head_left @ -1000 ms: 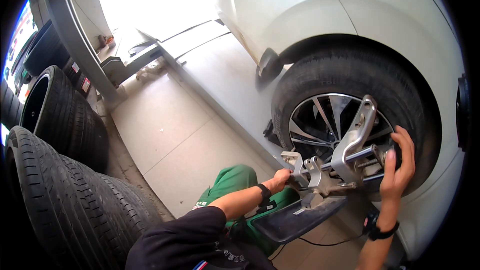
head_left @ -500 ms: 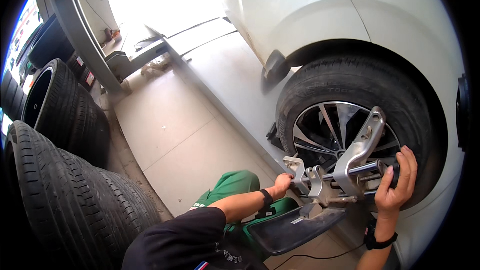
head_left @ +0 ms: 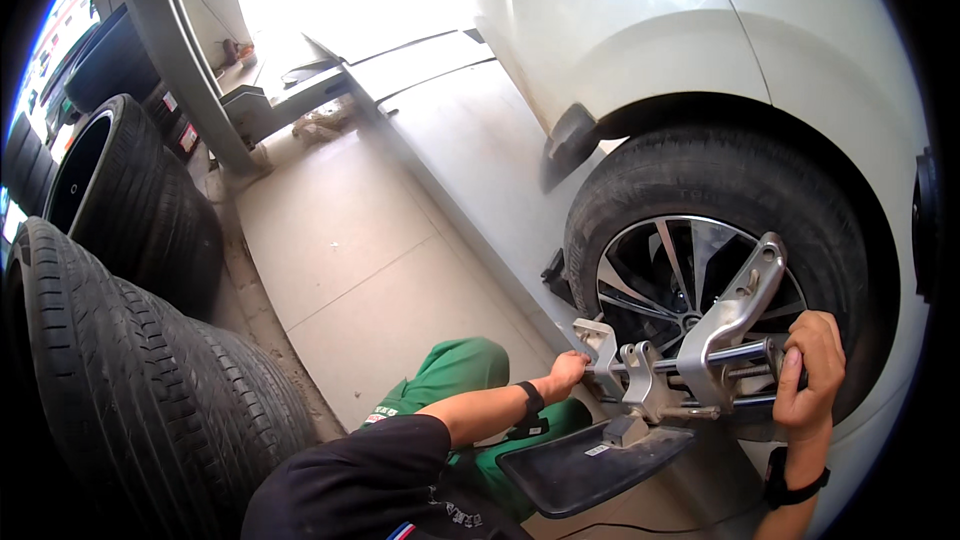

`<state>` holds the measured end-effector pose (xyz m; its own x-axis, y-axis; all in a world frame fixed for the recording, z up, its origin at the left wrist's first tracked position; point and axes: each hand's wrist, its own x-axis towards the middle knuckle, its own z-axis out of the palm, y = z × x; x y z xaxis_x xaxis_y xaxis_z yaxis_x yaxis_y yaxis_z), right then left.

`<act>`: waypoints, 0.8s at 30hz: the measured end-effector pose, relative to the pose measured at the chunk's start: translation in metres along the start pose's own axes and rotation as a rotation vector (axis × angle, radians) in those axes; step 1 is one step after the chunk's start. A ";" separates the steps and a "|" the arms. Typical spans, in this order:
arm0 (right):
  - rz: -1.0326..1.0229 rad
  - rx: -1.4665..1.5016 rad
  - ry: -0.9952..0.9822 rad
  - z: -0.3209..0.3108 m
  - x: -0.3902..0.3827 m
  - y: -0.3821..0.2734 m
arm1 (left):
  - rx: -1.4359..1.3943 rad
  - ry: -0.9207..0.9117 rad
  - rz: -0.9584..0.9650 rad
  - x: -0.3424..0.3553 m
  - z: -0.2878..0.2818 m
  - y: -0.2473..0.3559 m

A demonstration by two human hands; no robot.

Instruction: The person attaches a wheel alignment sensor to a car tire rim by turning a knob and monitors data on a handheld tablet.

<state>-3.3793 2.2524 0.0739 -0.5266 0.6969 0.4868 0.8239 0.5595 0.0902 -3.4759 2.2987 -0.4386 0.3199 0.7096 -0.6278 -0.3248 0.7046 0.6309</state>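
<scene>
metal clamp (head_left: 690,365) on car wheel (head_left: 700,270), left hand (head_left: 568,372) gripping clamp's left end, right hand (head_left: 812,375) wrapped round its right end, fingertips hidden behind clamp, right hand lower on clamp than before, black plate (head_left: 585,465) under clamp

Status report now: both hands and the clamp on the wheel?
Left hand grips clamp's left end. Right hand grips right end. Metal clamp sits across the wheel. Nothing blocking.
</scene>
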 end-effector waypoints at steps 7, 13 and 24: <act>0.281 -0.147 0.112 0.014 -0.002 -0.020 | -0.051 0.023 -0.020 0.002 0.004 -0.009; 0.321 -0.134 0.085 0.011 -0.001 -0.019 | 0.081 0.030 -0.047 -0.002 0.005 0.008; 0.042 0.079 -0.254 -0.021 -0.002 0.016 | 0.111 0.034 -0.023 -0.011 0.000 0.013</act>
<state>-3.3605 2.2504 0.0926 -0.5360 0.8049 0.2546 0.8325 0.5540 0.0012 -3.4841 2.3001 -0.4236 0.2950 0.6943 -0.6564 -0.2167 0.7177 0.6618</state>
